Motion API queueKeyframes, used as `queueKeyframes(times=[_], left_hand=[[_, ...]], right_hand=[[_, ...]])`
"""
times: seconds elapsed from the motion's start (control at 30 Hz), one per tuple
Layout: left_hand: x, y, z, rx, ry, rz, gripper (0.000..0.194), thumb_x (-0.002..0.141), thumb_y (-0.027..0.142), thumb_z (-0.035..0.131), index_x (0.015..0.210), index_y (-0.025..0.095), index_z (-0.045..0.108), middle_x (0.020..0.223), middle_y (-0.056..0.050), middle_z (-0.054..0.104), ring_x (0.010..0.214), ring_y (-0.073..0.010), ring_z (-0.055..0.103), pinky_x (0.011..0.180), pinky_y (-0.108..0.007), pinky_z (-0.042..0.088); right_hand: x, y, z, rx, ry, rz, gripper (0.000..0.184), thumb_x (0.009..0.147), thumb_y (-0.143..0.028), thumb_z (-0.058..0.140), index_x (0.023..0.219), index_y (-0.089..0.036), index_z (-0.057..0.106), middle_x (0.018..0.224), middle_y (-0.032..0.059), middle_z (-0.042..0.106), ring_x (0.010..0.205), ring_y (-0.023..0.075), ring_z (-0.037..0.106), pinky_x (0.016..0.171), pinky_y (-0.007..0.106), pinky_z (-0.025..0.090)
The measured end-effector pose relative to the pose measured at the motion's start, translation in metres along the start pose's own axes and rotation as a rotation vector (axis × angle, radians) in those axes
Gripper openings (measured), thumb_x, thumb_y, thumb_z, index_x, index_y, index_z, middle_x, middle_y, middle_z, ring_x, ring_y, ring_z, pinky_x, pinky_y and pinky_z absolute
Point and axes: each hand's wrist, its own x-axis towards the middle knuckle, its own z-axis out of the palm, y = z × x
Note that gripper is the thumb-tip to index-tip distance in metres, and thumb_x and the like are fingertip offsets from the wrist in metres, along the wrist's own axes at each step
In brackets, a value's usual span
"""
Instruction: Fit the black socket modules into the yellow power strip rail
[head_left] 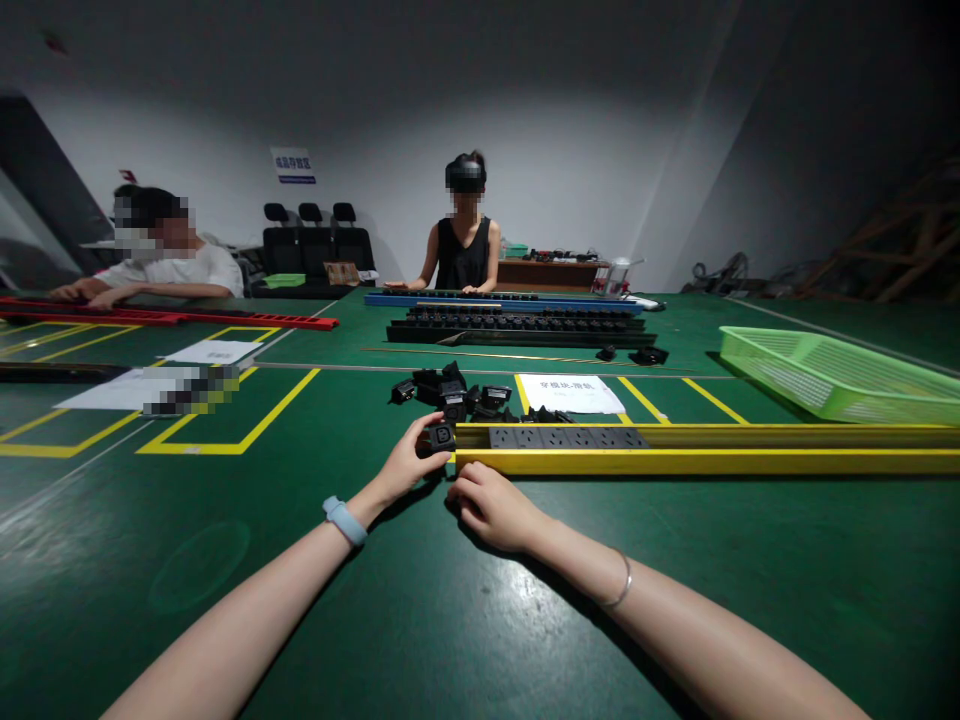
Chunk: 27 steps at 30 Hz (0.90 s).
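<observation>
A long yellow channel (705,461) lies across the green table, with several black socket modules (566,438) seated in its left part. My left hand (409,462) pinches a small black socket module (441,437) at the channel's open left end. My right hand (491,505) rests with curled fingers against the front wall of the channel near that end. A loose pile of black socket modules (450,390) sits just behind my left hand.
A green plastic basket (832,375) stands at the right. A white paper sheet (570,393) lies behind the channel. Opposite, a person sits behind a blue rail (502,299) and a black socket strip (517,327). Another person at far left leans on a red rail (172,316).
</observation>
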Motion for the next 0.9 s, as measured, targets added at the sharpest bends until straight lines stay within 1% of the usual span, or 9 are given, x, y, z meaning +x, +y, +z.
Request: queueKeyframes(times=[0.2, 0.37, 0.5, 0.77, 0.9], left_hand=[[-0.0007, 0.0037, 0.0011, -0.027, -0.02, -0.001, 0.064, 0.073, 0.025, 0.069, 0.132, 0.02, 0.045, 0.135, -0.012, 0.053, 0.115, -0.0243, 0.058, 0.102, -0.042, 0.043], [-0.001, 0.0032, 0.0013, -0.04, -0.049, 0.012, 0.065, 0.072, 0.026, 0.07, 0.132, 0.02, 0.045, 0.134, -0.012, 0.054, 0.119, -0.0252, 0.056, 0.104, -0.044, 0.041], [-0.0009, 0.0026, 0.0012, -0.053, -0.056, 0.001, 0.067, 0.071, 0.027, 0.071, 0.133, 0.02, 0.045, 0.133, -0.012, 0.054, 0.119, -0.0245, 0.056, 0.105, -0.042, 0.041], [-0.0006, 0.0037, 0.0009, -0.062, -0.072, 0.018, 0.065, 0.073, 0.026, 0.07, 0.133, 0.02, 0.045, 0.135, -0.012, 0.054, 0.123, -0.0244, 0.053, 0.107, -0.042, 0.039], [-0.0003, 0.0033, 0.0009, -0.064, -0.08, 0.018, 0.064, 0.074, 0.025, 0.069, 0.133, 0.02, 0.045, 0.136, -0.013, 0.052, 0.124, -0.0253, 0.052, 0.107, -0.043, 0.039]], right_hand=[[-0.0002, -0.0006, -0.0013, -0.003, -0.003, 0.002, 0.018, 0.082, -0.01, 0.052, 0.096, -0.019, 0.057, 0.094, 0.0055, 0.053, 0.09, 0.0186, 0.049, 0.081, 0.032, 0.044], [0.0001, -0.0008, -0.0009, -0.007, -0.007, 0.003, 0.019, 0.081, -0.009, 0.052, 0.096, -0.019, 0.058, 0.094, 0.0057, 0.053, 0.09, 0.0187, 0.048, 0.081, 0.031, 0.044], [0.0005, -0.001, -0.0006, -0.008, -0.004, 0.0, 0.019, 0.081, -0.008, 0.053, 0.096, -0.019, 0.058, 0.094, 0.0057, 0.053, 0.09, 0.019, 0.048, 0.081, 0.032, 0.044], [0.0005, -0.0012, -0.0008, -0.007, 0.0, -0.003, 0.018, 0.081, -0.009, 0.052, 0.096, -0.018, 0.057, 0.093, 0.0055, 0.052, 0.089, 0.0185, 0.048, 0.081, 0.031, 0.044], [0.0008, -0.0008, -0.0007, -0.006, -0.001, -0.004, 0.018, 0.081, -0.009, 0.052, 0.095, -0.018, 0.057, 0.093, 0.0055, 0.053, 0.09, 0.0185, 0.048, 0.081, 0.031, 0.044]])
